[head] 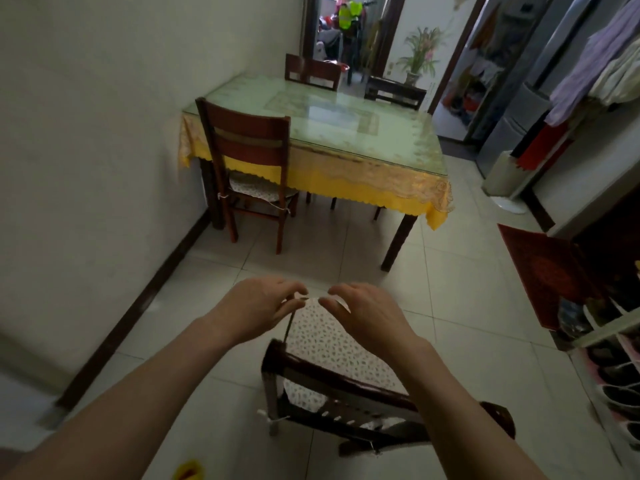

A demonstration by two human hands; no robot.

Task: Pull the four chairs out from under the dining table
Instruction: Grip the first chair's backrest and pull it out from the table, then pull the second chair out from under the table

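Observation:
The dining table (363,150) has a glass top over a yellow cloth and stands against the left wall. One dark wooden chair (332,384) stands out on the tiles right below me, well clear of the table. Its spotted seat cushion (329,337) faces the table. My left hand (256,306) and my right hand (367,313) reach over the backrest, and their fingertips pinch the cushion's far edge. A second chair (249,140) sits at the table's near left side with its seat partly under the cloth. Two more chairs (311,72) (394,91) stand at the far end and the far right.
A red mat (540,268) lies on the floor at right, beside a low shoe rack (613,372). A white floor-standing appliance (502,178) and a grey fridge (519,112) stand beyond the table's right corner. A doorway opens behind the table. Something yellow (188,471) lies by my feet.

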